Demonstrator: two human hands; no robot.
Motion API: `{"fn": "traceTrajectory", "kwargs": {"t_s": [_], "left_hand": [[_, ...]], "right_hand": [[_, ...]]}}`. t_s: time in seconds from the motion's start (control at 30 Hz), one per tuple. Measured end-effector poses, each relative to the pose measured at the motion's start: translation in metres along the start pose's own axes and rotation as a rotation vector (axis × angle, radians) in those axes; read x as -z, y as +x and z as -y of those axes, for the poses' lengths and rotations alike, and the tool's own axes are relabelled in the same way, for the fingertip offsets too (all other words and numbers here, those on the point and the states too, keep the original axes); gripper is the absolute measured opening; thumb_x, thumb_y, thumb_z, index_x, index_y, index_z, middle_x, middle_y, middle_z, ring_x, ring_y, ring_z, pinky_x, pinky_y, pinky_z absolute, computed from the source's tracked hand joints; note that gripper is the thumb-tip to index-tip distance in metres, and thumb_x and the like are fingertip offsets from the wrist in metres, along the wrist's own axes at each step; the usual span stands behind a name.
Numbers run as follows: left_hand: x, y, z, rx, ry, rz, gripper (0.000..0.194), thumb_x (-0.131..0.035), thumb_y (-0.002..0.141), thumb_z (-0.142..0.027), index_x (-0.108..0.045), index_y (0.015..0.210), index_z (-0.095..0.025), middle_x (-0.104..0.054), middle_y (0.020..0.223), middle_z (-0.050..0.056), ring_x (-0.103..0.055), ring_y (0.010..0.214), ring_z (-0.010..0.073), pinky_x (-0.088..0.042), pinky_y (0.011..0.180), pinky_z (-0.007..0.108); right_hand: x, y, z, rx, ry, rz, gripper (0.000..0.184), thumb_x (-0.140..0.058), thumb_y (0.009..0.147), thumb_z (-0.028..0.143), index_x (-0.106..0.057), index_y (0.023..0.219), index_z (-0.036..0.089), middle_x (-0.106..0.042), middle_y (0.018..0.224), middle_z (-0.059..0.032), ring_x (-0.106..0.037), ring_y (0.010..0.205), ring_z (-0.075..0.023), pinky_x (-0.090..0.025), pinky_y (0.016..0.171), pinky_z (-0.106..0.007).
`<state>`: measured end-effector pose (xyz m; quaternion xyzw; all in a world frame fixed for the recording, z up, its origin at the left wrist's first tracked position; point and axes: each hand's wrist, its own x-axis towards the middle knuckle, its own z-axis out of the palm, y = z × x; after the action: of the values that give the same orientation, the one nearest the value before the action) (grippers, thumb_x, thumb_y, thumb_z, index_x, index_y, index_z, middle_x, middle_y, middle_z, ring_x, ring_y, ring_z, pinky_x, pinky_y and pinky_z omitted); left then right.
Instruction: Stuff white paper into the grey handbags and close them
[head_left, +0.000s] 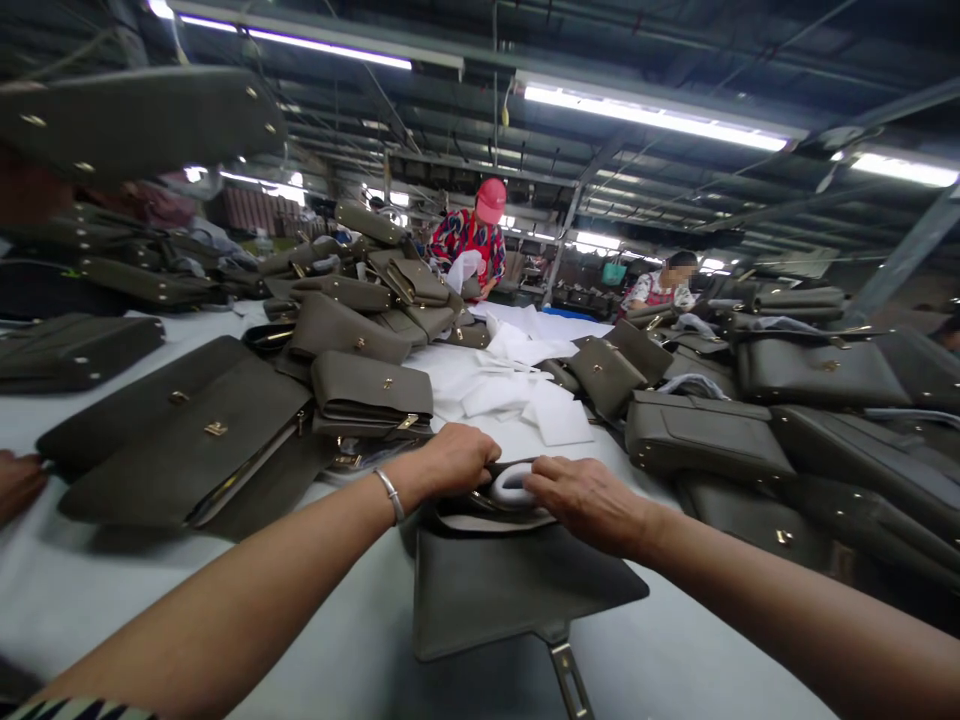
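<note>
- Holding an olive bag point(525, 580) open, head view: it sits on the white-covered table point(360, 610), centred right in front of the wearer.
- Left hand point(457, 460): fingers curled narrow, pinching at the far edge of the bag's mouth; fingertips partly hidden. Silver bracelet point(390, 497) on that wrist.
- Right hand point(585, 500): fingers narrow, closed on the right side of a white roll point(497, 488); roll sits in the bag mouth, its hollow end showing.
- Bag flap is folded open toward the wearer; strap with slotted metal plate point(561, 660) points down at the frame bottom.
- Left of the hands: bag pile point(367, 385), several with gold-coloured locks. Right: second pile point(705, 430), some with wrapped handles.
- Between piles: loose white sheets point(517, 380), overlapping.
- Far end: co-worker in red cap point(469, 245); another person point(664, 290) behind the right pile.
- Left edge: someone else's hand point(19, 485) beside a flat bag; grip unclear, cut by frame. Raised bag point(150, 115) above, blurred.
</note>
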<state>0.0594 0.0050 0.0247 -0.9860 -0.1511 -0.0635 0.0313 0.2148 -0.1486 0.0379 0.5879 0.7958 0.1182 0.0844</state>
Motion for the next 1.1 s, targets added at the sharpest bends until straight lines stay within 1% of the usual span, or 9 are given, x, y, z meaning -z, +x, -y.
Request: {"fn": "traceTrajectory", "kwargs": {"t_s": [0.17, 0.37, 0.43, 0.53, 0.63, 0.73, 0.83, 0.93, 1.1], "left_hand": [[-0.001, 0.001, 0.002, -0.016, -0.004, 0.0, 0.007, -0.059, 0.074, -0.028, -0.064, 0.074, -0.023, -0.068, 0.073, 0.003, -0.064, 0.075, 0.0217, -0.038, 0.058, 0.028], [-0.002, 0.0, 0.004, 0.014, -0.025, 0.001, 0.011, -0.059, 0.075, -0.033, -0.065, 0.078, -0.023, -0.069, 0.076, 0.003, -0.064, 0.077, 0.0214, -0.041, 0.061, 0.027], [-0.002, -0.002, 0.004, 0.03, -0.035, 0.004, 0.014, -0.059, 0.075, -0.035, -0.065, 0.08, -0.024, -0.069, 0.078, 0.004, -0.064, 0.078, 0.0219, -0.042, 0.062, 0.027], [-0.001, -0.002, 0.003, 0.041, -0.05, 0.0, 0.016, -0.057, 0.075, -0.034, -0.066, 0.081, -0.023, -0.07, 0.08, 0.006, -0.065, 0.08, 0.0239, -0.044, 0.063, 0.029], [0.0, -0.002, 0.003, 0.039, -0.07, 0.007, 0.017, -0.056, 0.073, -0.03, -0.067, 0.083, -0.022, -0.07, 0.083, 0.007, -0.065, 0.081, 0.0248, -0.045, 0.062, 0.03], [0.003, -0.005, 0.005, 0.057, -0.077, 0.032, 0.019, -0.055, 0.069, -0.025, -0.068, 0.083, -0.021, -0.071, 0.084, 0.009, -0.066, 0.08, 0.0242, -0.046, 0.062, 0.029], [0.005, -0.01, 0.009, 0.115, -0.066, 0.035, 0.018, -0.054, 0.069, -0.023, -0.068, 0.08, -0.018, -0.071, 0.082, 0.011, -0.066, 0.079, 0.0256, -0.047, 0.064, 0.031], [0.0, -0.014, 0.012, 0.168, -0.078, 0.0, 0.019, -0.052, 0.073, -0.025, -0.068, 0.079, -0.018, -0.07, 0.083, 0.011, -0.065, 0.082, 0.0262, -0.048, 0.068, 0.033], [-0.015, -0.014, 0.018, 0.226, -0.157, -0.065, 0.02, -0.05, 0.077, -0.027, -0.068, 0.083, -0.021, -0.07, 0.083, 0.006, -0.064, 0.08, 0.0204, -0.047, 0.067, 0.028]], "right_hand": [[-0.001, 0.008, -0.001, 0.023, -0.075, 0.146, 0.02, -0.042, 0.081, 0.006, -0.059, 0.087, 0.016, -0.065, 0.089, -0.006, -0.062, 0.073, -0.0187, -0.032, 0.053, -0.027], [0.01, 0.016, 0.003, -0.06, -0.11, 0.277, 0.02, -0.045, 0.08, 0.008, -0.064, 0.084, 0.014, -0.069, 0.084, -0.0102, -0.066, 0.072, -0.0246, -0.037, 0.055, -0.028], [0.018, 0.017, 0.007, -0.133, -0.058, 0.302, 0.016, -0.051, 0.083, 0.022, -0.066, 0.082, 0.016, -0.07, 0.081, -0.0105, -0.067, 0.073, -0.0264, -0.039, 0.057, -0.029], [0.024, 0.021, 0.018, -0.303, 0.036, 0.228, 0.045, -0.043, 0.087, 0.055, -0.069, 0.079, 0.019, -0.07, 0.076, -0.0111, -0.066, 0.074, -0.0272, -0.041, 0.061, -0.031], [0.019, 0.03, 0.028, -0.464, 0.047, 0.164, 0.066, -0.026, 0.089, 0.065, -0.07, 0.078, 0.018, -0.069, 0.077, -0.0142, -0.066, 0.077, -0.027, -0.043, 0.066, -0.033], [0.009, 0.041, 0.033, -0.539, 0.027, 0.161, 0.064, -0.028, 0.089, 0.062, -0.071, 0.079, 0.015, -0.069, 0.08, -0.0167, -0.066, 0.081, -0.0294, -0.044, 0.069, -0.035], [0.006, 0.049, 0.034, -0.535, 0.018, 0.138, 0.048, -0.035, 0.09, 0.046, -0.07, 0.081, 0.014, -0.069, 0.085, -0.0167, -0.065, 0.079, -0.0288, -0.043, 0.068, -0.036], [0.006, 0.053, 0.033, -0.415, -0.012, 0.051, 0.037, -0.038, 0.088, 0.029, -0.069, 0.08, 0.012, -0.068, 0.087, -0.016, -0.062, 0.082, -0.0262, -0.042, 0.072, -0.035], [0.004, 0.054, 0.024, -0.265, 0.005, 0.024, 0.027, -0.043, 0.083, 0.021, -0.066, 0.071, 0.013, -0.067, 0.079, -0.0119, -0.056, 0.086, -0.0244, -0.039, 0.073, -0.033]]}}
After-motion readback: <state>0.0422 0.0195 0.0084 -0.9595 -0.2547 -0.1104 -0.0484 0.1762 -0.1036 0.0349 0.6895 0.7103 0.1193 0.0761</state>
